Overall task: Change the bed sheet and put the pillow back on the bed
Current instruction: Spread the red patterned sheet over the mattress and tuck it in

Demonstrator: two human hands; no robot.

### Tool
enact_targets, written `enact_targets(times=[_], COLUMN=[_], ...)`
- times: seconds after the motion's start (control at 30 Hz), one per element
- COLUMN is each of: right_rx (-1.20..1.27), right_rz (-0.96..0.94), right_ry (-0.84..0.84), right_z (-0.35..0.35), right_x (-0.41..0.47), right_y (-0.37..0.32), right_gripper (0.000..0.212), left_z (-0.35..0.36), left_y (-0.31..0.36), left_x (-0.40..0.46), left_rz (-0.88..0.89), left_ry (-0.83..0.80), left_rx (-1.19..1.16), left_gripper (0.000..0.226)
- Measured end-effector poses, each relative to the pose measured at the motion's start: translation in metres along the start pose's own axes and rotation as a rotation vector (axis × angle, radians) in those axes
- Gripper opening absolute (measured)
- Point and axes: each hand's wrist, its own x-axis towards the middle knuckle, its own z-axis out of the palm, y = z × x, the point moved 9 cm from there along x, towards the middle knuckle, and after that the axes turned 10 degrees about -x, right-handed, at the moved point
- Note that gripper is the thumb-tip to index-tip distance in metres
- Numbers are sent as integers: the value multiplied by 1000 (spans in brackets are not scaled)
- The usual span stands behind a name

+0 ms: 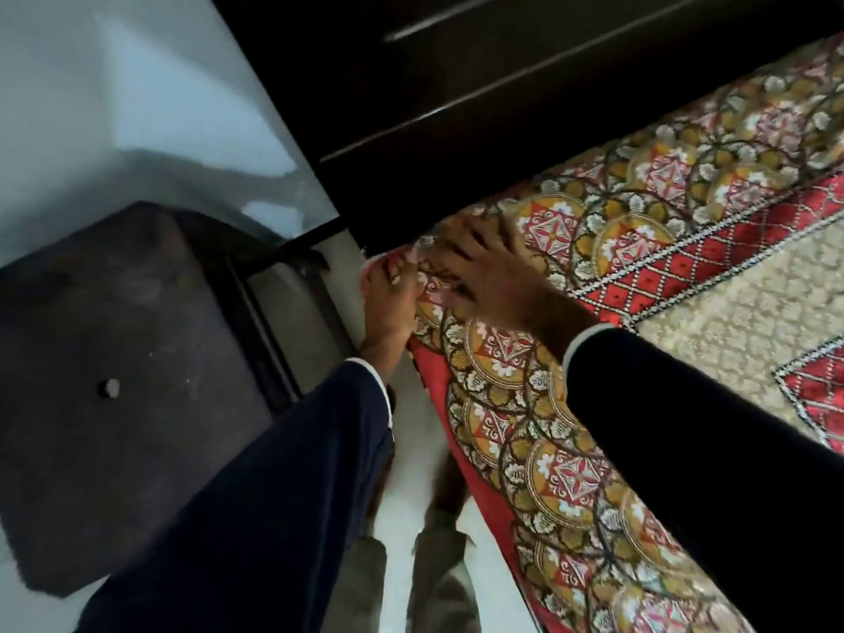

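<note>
The bed sheet is a woven-looking cloth with a busy print: round gold medallions with red diamond centres, white flower shapes and dark looping lines, then a red lattice band edged in white stitching, then a pale beige field with a faint tile pattern. It lies spread over the bed, and its long edge runs from the bottom right of the view up toward the centre, where its corner sits against the dark wooden headboard. A plain red strip of the sheet hangs over the side of the bed along that edge.

Both hands meet at that corner. The left hand comes in from the side of the bed with its fingers curled round the bunched corner of the sheet, gripping it. The right hand lies on top of the sheet with fingers spread and fairly straight, pressing the cloth flat just beside the left hand. Both arms wear dark navy sleeves with a thin white cuff edge.

Left of the bed stands a dark brown, square-topped stool with a dull surface, on a pale glossy floor.
</note>
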Motion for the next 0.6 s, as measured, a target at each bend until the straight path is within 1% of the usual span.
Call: enact_targets(times=[0.03, 0.1, 0.13, 0.17, 0.2, 0.23, 0.3, 0.4, 0.47, 0.5, 0.6], right_rx=[-2, -16, -9, 18, 61, 111, 173, 210, 229, 226, 182], right_rz=[-20, -60, -86, -118, -140, -151, -155, -170, -184, -162, -210], right_ry=[-35, -128, -171, -214, -253, -299, -443, -601, -665, -701, -706], right_z=[-1, -1, 1, 1, 0, 2, 10, 18, 21, 20, 24], right_x=[15, 44, 55, 66, 75, 83, 98, 110, 115, 113, 126], right_y=[0, 0, -2, -7, -11, -13, -15, -19, -24, -25, -28], right_gripper=[66, 79, 85, 87, 83, 74, 56, 50, 44, 43, 40], left_z=[-1, -7, -7, -8, -8, -6, -4, -5, -3, -1, -4], left_y=[-9, -27, -33, -37, -38, -43, -49, -59, -67, -72, -56], left_x=[5, 10, 9, 8, 8, 9, 11, 15, 19, 20, 10], left_rz=[-13, -72, -129, -181, -220, -247, -294, -298, -271, -259, -247], left_ry=[-10, 1, -15, -26, -26, -24, 11, 81, 72, 63, 68], left_rx=[-31, -124, -191, -241, -284, -325, -377, -453, -483, -482, -432], left_gripper=[49, 60, 59, 53, 43, 37, 34, 34, 30, 27, 22])
